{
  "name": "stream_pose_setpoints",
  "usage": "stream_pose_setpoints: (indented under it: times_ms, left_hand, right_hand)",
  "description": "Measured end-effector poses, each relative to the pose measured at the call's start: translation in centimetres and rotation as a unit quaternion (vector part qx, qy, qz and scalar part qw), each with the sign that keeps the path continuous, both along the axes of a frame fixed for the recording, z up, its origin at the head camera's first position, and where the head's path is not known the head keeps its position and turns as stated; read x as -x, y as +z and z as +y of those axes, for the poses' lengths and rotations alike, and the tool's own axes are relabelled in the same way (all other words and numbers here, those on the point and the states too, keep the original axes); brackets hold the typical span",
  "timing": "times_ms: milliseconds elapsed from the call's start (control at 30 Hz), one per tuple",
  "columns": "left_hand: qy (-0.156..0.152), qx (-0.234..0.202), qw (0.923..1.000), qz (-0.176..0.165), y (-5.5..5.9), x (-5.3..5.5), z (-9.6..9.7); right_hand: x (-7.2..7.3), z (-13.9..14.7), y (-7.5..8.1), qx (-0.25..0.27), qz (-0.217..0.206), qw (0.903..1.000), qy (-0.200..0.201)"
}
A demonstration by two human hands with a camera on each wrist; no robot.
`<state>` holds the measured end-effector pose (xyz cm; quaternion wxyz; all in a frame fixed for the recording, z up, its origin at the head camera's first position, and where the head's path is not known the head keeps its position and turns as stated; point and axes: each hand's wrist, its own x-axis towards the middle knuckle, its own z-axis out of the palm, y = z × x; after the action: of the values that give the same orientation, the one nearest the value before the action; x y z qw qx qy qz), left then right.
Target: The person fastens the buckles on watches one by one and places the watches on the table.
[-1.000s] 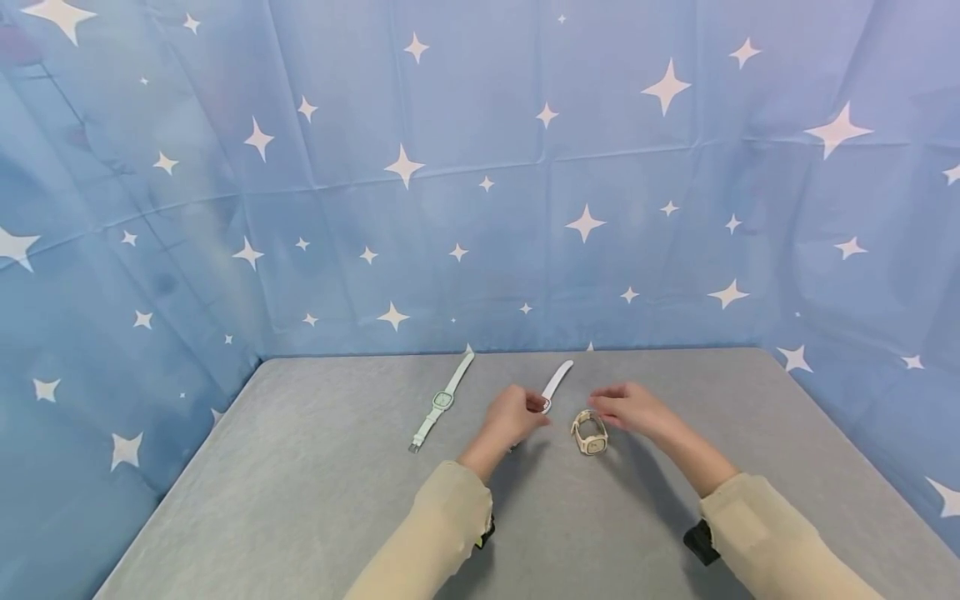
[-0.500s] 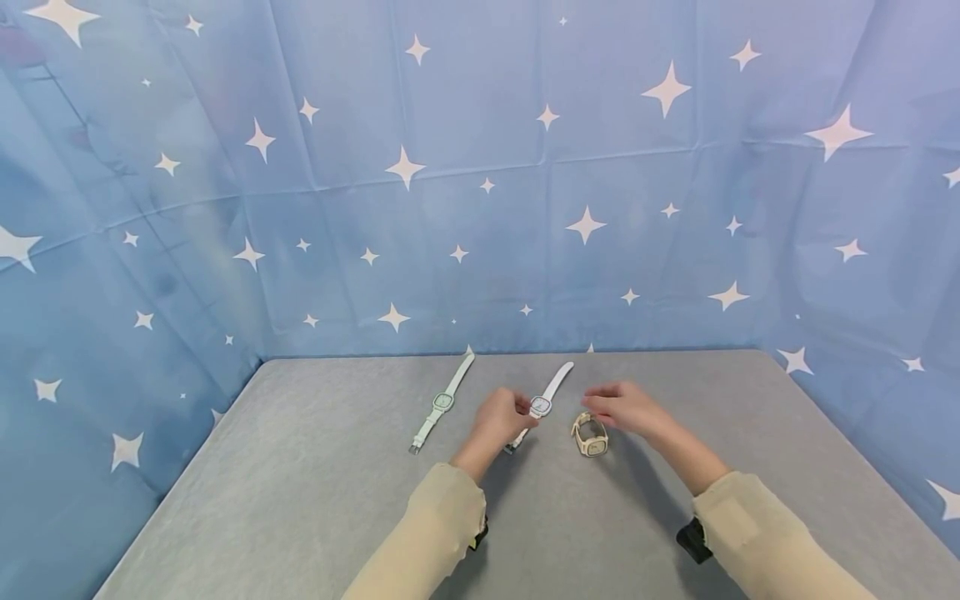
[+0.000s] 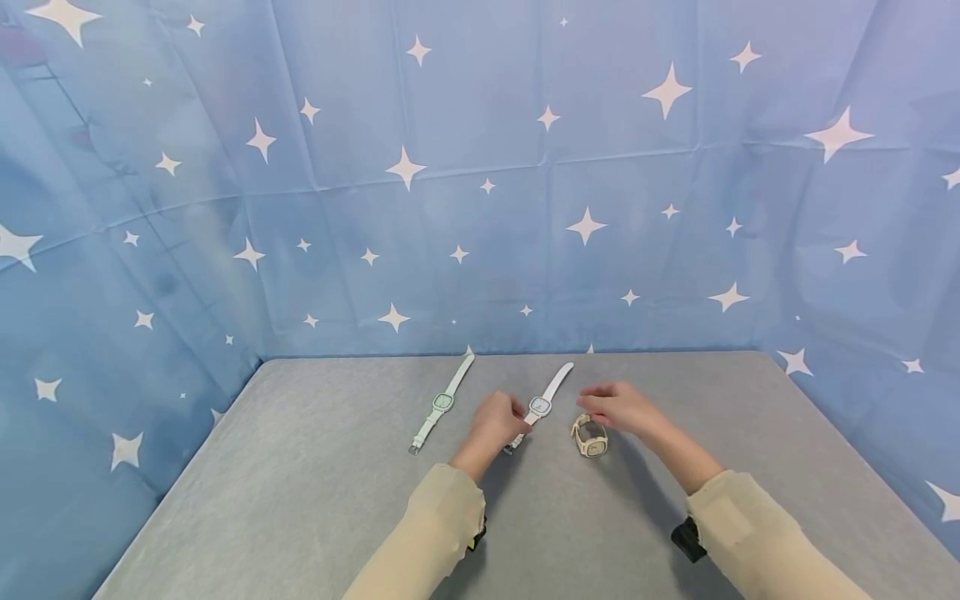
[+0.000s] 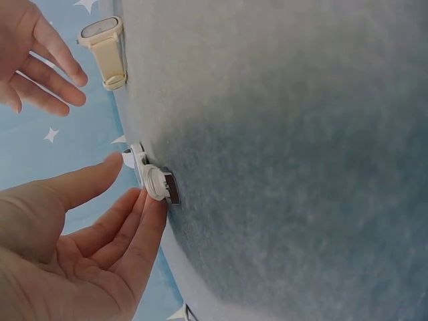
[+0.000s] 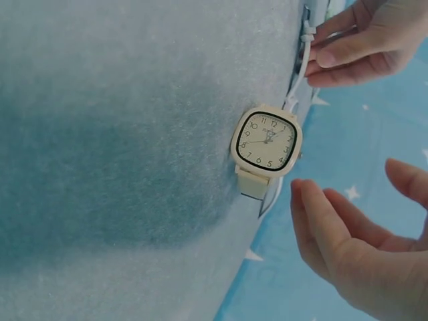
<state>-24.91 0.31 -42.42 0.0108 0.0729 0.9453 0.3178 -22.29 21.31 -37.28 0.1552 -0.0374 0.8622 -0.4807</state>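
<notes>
"When we start at the left hand point(image 3: 497, 420), what do we see it doing?"

"We see its fingers nearly straight, with a gap to the thumb. They seem to touch the strap of the white watch point(image 3: 539, 407), near the buckle end. We can't see a tight squeeze, so we think it is a light touch, maybe to make the watch lie straight."

"And the right hand point(image 3: 626, 408)?"

"That one is loose and holds nothing. Its fingertips are just beside the cream watch point(image 3: 596, 447), and from the right wrist we can see a little gap."

"Why does the cream watch stand up while the white one lies flat?"

"We see the cream strap bent round in a ring. We guess the ring props it up, so its face leans towards us. The white strap is open and long, so it has nothing to stand on."

"What about farther out?"

"To the left of the white watch we find a pale green watch point(image 3: 443, 402), stretched out on the same slant. Perhaps they lie apart so their straps don't cross. All three are on the grey worktop point(image 3: 322, 517), and behind it we see a blue cloth point(image 3: 480, 100) with stars."
</notes>
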Motion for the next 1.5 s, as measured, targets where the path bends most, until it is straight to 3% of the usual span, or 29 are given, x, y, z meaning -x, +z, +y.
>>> stream_pose_setpoints:
  times_ms: [300,733,1200,1500]
  left_hand:
    - [0.017,0.038,0.9989,-0.020,0.0,-0.3,0.5]
    - [0.019,0.016,0.9991,-0.034,-0.4,0.0,0.2]
    - [0.024,-0.077,0.9938,-0.077,-0.5,-0.1,-0.4]
    - [0.006,-0.148,0.9839,-0.099,-0.4,0.0,-0.6]
  right_hand:
    - [-0.2,-0.1,-0.2,0.019,0.012,0.9997,0.000]
    - [-0.5,-0.1,-0.3,0.013,0.012,0.9998,0.001]
    - [-0.7,-0.5,-0.2,0.026,0.024,0.9993,0.008]
    - [-0.8,-0.7,-0.5,0.047,0.017,0.9988,-0.001]
